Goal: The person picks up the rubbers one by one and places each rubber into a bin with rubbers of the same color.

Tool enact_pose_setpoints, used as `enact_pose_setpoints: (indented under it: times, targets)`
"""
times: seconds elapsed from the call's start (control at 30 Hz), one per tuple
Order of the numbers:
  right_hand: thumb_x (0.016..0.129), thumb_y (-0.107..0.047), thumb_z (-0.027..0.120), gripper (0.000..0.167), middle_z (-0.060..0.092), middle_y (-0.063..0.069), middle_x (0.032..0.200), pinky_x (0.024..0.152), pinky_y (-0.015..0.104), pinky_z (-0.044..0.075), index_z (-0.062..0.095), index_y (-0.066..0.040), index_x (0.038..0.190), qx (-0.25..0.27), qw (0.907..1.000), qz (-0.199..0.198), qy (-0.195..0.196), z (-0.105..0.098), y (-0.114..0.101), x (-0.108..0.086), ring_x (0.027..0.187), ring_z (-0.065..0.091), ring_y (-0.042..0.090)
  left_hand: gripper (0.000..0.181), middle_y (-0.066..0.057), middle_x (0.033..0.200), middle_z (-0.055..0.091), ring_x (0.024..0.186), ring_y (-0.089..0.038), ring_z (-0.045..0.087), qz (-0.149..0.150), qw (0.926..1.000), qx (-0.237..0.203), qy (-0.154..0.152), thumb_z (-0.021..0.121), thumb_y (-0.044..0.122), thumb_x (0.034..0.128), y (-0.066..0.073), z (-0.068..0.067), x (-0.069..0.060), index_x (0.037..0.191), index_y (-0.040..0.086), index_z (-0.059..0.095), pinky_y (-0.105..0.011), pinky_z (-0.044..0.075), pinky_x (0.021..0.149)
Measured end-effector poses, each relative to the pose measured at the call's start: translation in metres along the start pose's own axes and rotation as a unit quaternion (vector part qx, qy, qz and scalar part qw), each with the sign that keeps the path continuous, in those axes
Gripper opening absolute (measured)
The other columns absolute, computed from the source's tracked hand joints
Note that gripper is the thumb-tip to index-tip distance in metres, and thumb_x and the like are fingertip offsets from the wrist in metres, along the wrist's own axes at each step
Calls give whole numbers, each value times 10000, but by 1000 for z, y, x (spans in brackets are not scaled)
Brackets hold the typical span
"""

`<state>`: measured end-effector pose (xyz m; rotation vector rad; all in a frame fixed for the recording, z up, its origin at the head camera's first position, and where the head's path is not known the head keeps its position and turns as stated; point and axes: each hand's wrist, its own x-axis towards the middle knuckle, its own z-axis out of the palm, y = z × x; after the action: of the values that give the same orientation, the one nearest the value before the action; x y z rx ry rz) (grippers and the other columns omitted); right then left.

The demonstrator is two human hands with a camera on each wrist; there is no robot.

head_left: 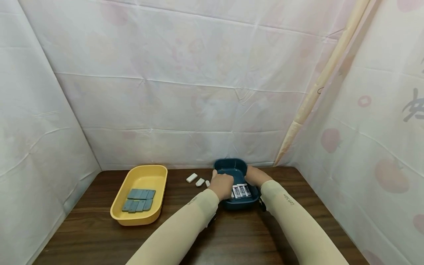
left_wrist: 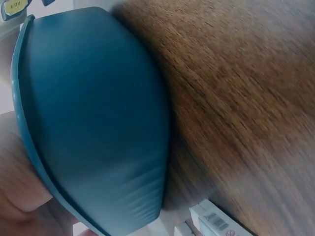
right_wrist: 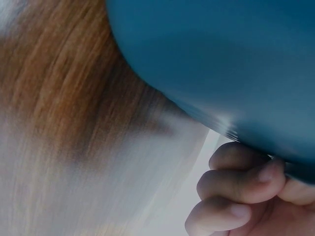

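Observation:
My left hand (head_left: pixel 222 184) holds the left rim of a dark blue tray (head_left: pixel 236 207). On the opposite side, my right hand (head_left: pixel 257 176) grips the right rim, its curled fingers (right_wrist: pixel 241 182) showing against the outer wall in the right wrist view. Small white pieces with dark printing (head_left: pixel 241 191) lie side by side inside the tray's near half. The left wrist view shows the tray's outer wall (left_wrist: pixel 98 113), with part of the left hand (left_wrist: pixel 22 172) behind its rim; those fingertips are mostly hidden.
To the left stands a yellow tray (head_left: pixel 118 200) with several grey-green blocks (head_left: pixel 139 200) in two rows. White blocks (head_left: pixel 191 178) lie on the wooden table (head_left: pixel 185 209) between the trays; a white piece with a barcode (left_wrist: pixel 216 221) shows up close. A pale curtain (head_left: pixel 185 110) hangs behind.

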<state>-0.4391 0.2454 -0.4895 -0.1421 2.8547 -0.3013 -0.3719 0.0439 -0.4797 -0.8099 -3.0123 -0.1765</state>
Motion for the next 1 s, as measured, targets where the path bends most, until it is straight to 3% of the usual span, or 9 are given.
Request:
enact_pose_setpoints:
  times: [0.2, 0.37, 0.5, 0.63, 0.73, 0.83, 1.0]
  targets:
    - [1167, -173, 539, 603, 571, 347, 1625, 1179, 541, 553, 400, 178, 1637, 25, 10000, -18, -7, -1, -3, -2, 1336, 683, 358, 175, 49, 901, 813, 912, -187, 759, 56, 9999, 129, -87, 984, 263, 899, 0, 1, 4, 876, 233, 813, -649, 362, 1297]
    - [1167, -165, 547, 609, 563, 357, 1628, 1204, 555, 539, 388, 187, 1638, 86, 10000, -24, 7, -2, -3, -6, 1401, 670, 389, 261, 67, 873, 794, 886, -155, 719, 69, 9998, 154, -144, 1035, 361, 840, 0, -1, 4, 827, 240, 805, -615, 392, 1230]
    - [1167, -165, 551, 622, 557, 366, 1632, 1219, 559, 529, 375, 201, 1639, 30, 10000, -61, 19, -3, -4, -7, 1435, 657, 410, 357, 82, 721, 697, 754, -119, 645, 176, 9997, 99, -114, 990, 422, 892, -2, -4, 0, 727, 237, 734, -594, 417, 1185]
    - [1175, -177, 550, 634, 552, 368, 1637, 1222, 563, 528, 361, 202, 1648, 31, 10000, -8, -2, -3, -4, -6, 1459, 645, 424, 441, 51, 648, 659, 688, -118, 615, 200, 9993, -301, -137, 891, 434, 997, -6, -6, -1, 666, 209, 705, -603, 405, 1205]
    - [1178, -187, 552, 653, 538, 366, 1653, 1212, 565, 533, 338, 190, 1667, 154, 9998, 84, -43, -3, -2, -4, 1457, 642, 423, 332, 58, 786, 740, 793, -131, 657, 94, 9986, -498, 162, 833, 395, 1049, -15, -4, 2, 771, 217, 798, -557, 442, 1129]
    - [1173, -186, 549, 657, 515, 360, 1678, 1222, 573, 520, 335, 173, 1680, 187, 9997, 124, -50, -2, -1, -3, 1474, 626, 425, 204, 48, 979, 781, 941, -174, 678, -277, 9957, -434, 766, 777, 324, 1082, -26, -6, 4, 925, 227, 862, -497, 469, 978]
    - [1164, -171, 548, 625, 527, 345, 1674, 1251, 607, 490, 377, 148, 1672, 236, 9997, 91, 35, -3, -1, -3, 1510, 601, 444, 177, -29, 1127, 782, 1090, -263, 708, -970, 9798, -500, 1674, 697, 154, 1077, -50, -17, -1, 1044, 167, 870, -524, 529, 965]
